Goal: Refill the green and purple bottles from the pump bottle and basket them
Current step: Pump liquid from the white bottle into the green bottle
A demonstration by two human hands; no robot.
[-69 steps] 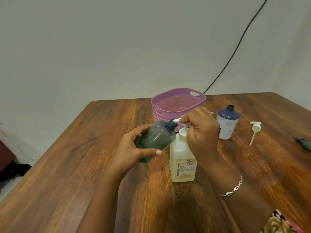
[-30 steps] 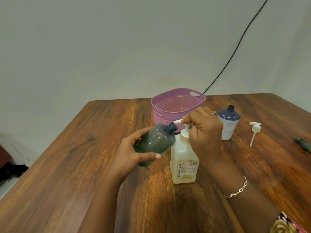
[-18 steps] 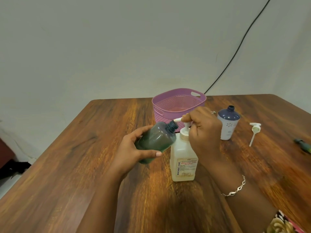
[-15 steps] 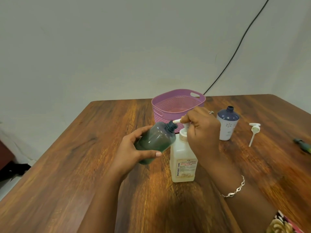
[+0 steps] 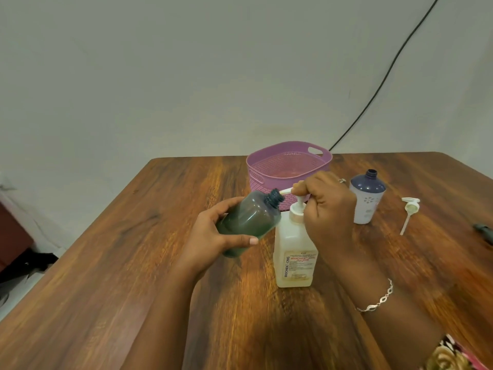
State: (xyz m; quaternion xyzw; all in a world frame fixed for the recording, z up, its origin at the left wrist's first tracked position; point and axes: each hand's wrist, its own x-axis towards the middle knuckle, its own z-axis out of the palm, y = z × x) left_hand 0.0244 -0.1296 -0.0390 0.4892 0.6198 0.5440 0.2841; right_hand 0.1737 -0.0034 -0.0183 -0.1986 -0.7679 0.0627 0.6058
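The left grip [image 5: 213,237] wraps the green bottle [image 5: 249,218], tilted above the desk [image 5: 120,276], its long axis rising rightward so the open neck meets the spout [image 5: 286,191]. The right grip [image 5: 329,209] curls over the head of the pump bottle [image 5: 294,249]; the purple bottle [image 5: 366,202] stands to its right.

The right hand [image 5: 329,209] covered the head of the pump bottle [image 5: 293,244], and only the spout tip [image 5: 285,191] poked out at the mouth of the green bottle [image 5: 248,220]. Whether anything flowed there was too small to tell. The fine print on the label [image 5: 300,265] was unreadable, and its right edge sat behind the wrist. The left hand [image 5: 213,236] hid that bottle's near side. A dark object [image 5: 484,232] was cut off at the right edge and could not be identified. The patterned sleeve [image 5: 450,356] ran off the bottom corner.
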